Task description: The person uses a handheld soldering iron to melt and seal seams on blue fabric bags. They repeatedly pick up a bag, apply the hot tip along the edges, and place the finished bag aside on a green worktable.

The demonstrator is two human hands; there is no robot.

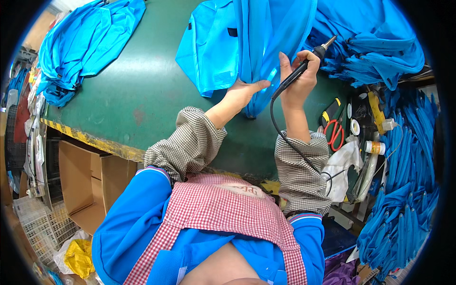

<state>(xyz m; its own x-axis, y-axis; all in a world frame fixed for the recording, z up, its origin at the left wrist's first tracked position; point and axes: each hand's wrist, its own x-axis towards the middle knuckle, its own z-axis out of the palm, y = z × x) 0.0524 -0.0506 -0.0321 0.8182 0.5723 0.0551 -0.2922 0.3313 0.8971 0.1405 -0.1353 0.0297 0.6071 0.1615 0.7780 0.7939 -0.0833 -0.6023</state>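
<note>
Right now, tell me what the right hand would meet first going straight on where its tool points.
Most likely the pile of blue fabric at the upper right, since the black pen-shaped tool in the right hand points that way; its height above the fabric is unclear.

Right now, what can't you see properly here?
All in head view:
Left hand's grip: most fingers, hidden by blue fabric.
That fabric's far end: cut off by upper edge.
Black pen-like tool: tip too small to tell if touching anything.
Cardboard box: partly hidden by blue sleeve.
</note>
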